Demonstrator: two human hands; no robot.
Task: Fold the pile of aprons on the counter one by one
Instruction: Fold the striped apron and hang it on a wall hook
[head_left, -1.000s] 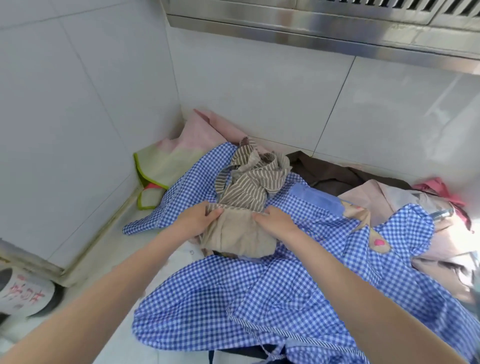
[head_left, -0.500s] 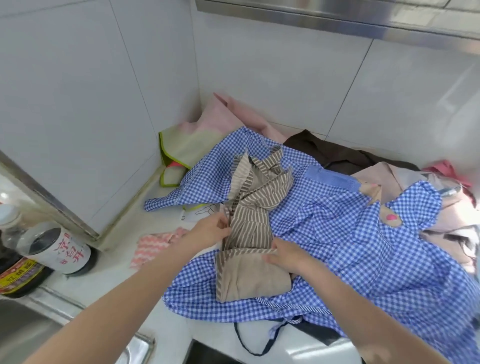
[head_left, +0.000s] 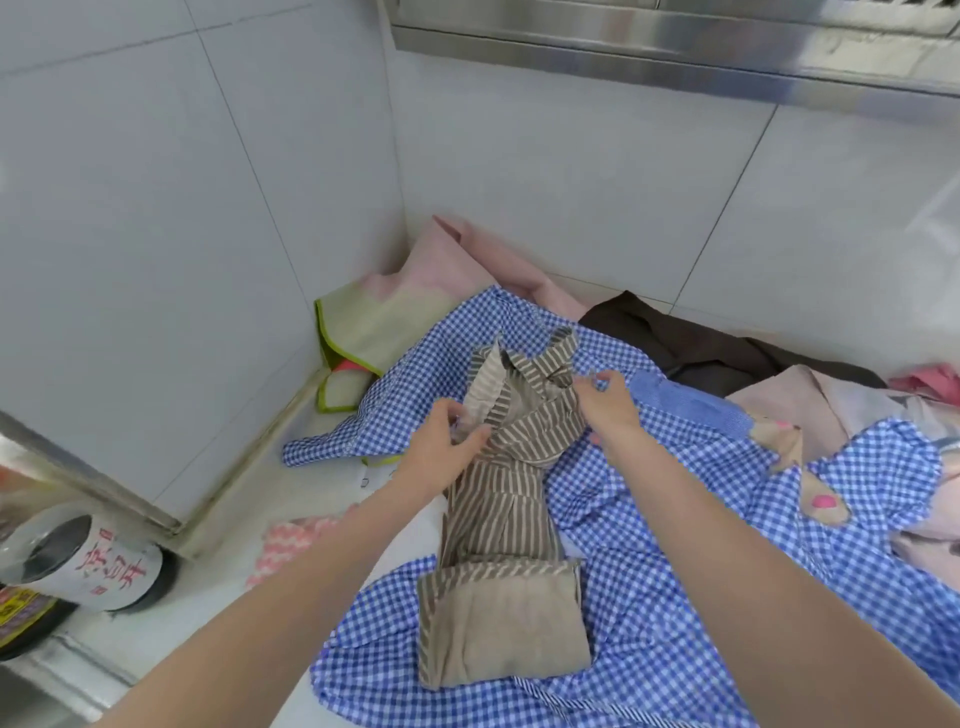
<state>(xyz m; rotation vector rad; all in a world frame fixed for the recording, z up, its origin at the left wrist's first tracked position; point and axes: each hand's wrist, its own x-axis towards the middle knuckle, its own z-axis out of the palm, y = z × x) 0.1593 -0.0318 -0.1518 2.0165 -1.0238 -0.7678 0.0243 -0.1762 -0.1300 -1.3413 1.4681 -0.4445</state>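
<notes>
We have the striped apron (head_left: 511, 499) stretched out between us and the wall, lying on top of the blue checked apron (head_left: 691, 545) that covers the counter (head_left: 311, 488). Our left hand (head_left: 447, 452) pinches the bunched top edge on its side, and our right hand (head_left: 608, 402) grips the strap end just opposite, so both hands are clamped on the same cloth, close but not touching. Below our wrists the bottom part sits already doubled into a plain tan block. This looks like thin, limp cotton: light, no stiffness, and it slumps wherever we let go. We judge the best hold is at the two upper corners, pulling them level so the bib lies flat before it comes down. Those loose straps may trail and snag in the checked cloth underneath.
</notes>
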